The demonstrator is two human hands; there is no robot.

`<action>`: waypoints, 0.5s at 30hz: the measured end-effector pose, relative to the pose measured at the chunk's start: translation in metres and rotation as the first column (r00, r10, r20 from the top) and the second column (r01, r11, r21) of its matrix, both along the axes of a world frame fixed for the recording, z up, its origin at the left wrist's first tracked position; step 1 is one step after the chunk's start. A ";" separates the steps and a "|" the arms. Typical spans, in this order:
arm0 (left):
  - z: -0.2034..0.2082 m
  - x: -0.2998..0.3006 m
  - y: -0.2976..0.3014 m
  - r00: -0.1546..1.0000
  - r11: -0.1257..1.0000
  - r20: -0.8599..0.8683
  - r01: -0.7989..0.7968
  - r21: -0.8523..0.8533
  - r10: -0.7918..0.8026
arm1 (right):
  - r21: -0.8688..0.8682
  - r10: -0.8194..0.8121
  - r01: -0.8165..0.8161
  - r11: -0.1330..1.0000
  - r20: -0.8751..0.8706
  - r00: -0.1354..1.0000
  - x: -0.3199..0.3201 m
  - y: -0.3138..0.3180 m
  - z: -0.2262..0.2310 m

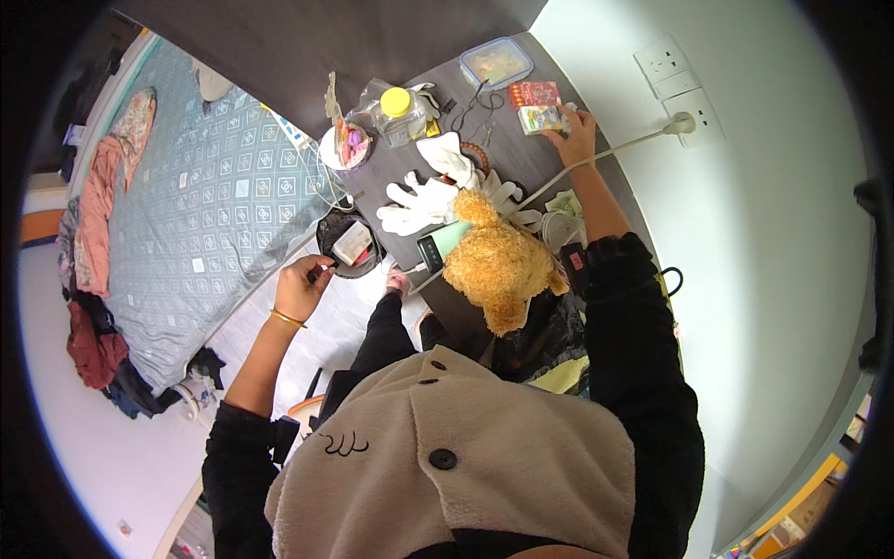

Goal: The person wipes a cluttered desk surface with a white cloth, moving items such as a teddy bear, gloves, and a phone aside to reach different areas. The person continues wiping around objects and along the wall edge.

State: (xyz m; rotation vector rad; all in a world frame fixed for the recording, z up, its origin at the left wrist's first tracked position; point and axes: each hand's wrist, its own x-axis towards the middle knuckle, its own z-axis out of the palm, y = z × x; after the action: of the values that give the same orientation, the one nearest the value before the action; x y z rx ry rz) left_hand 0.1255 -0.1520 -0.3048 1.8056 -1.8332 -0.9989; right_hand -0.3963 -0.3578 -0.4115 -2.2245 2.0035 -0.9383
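My left hand point(303, 287) pinches the rim of a small black pouch point(328, 231), which hangs open beside the table. Inside the pouch lie a white packet point(353, 243) and something red. At the far right of the table, my right hand point(575, 138) has its fingers closed on the edge of a small white, yellow and green packet point(539, 119). A red packet point(535, 94) lies just behind that one. Whether the small packet is lifted or rests on the table I cannot tell.
A brown plush toy point(498, 265), white gloves point(419, 205) and a green power bank point(441, 244) crowd the near table. Farther back stand a yellow-lidded jar point(396, 104), a small basket point(345, 146) and a lidded box point(495, 63). A white cord point(619, 147) runs to the wall socket.
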 end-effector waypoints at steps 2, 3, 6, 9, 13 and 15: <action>0.000 0.001 0.000 0.998 0.999 0.044 0.034 -0.018 -0.033 | 0.020 -0.043 0.042 0.999 0.084 0.996 0.004 0.000 -0.002; 0.000 0.002 0.000 1.000 1.000 0.017 0.025 -0.011 -0.025 | 0.014 -0.051 0.049 0.999 0.126 0.991 0.003 0.003 -0.003; -0.003 0.001 -0.003 1.000 1.000 -0.031 -0.003 -0.015 0.002 | -0.011 -0.125 0.127 0.992 0.099 0.987 -0.017 0.025 -0.004; -0.005 -0.001 -0.006 1.000 1.000 -0.012 0.015 0.017 -0.015 | 0.050 -0.199 0.201 0.978 -0.044 0.979 -0.037 0.048 -0.005; -0.006 -0.008 -0.011 0.998 0.999 -0.038 0.040 -0.010 -0.041 | 0.205 -0.112 0.121 0.971 -0.055 0.992 -0.027 0.067 -0.004; -0.004 -0.011 -0.015 0.997 0.999 -0.055 0.048 -0.013 -0.049 | 0.286 -0.042 -0.004 0.958 0.154 0.987 -0.001 0.072 -0.007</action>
State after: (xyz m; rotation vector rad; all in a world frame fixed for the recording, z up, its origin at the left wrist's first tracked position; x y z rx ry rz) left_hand 0.1140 -0.1670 -0.3092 1.7163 -1.8538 -1.0432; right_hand -0.3973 -0.2863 -0.4189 -1.9198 1.9501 -0.7446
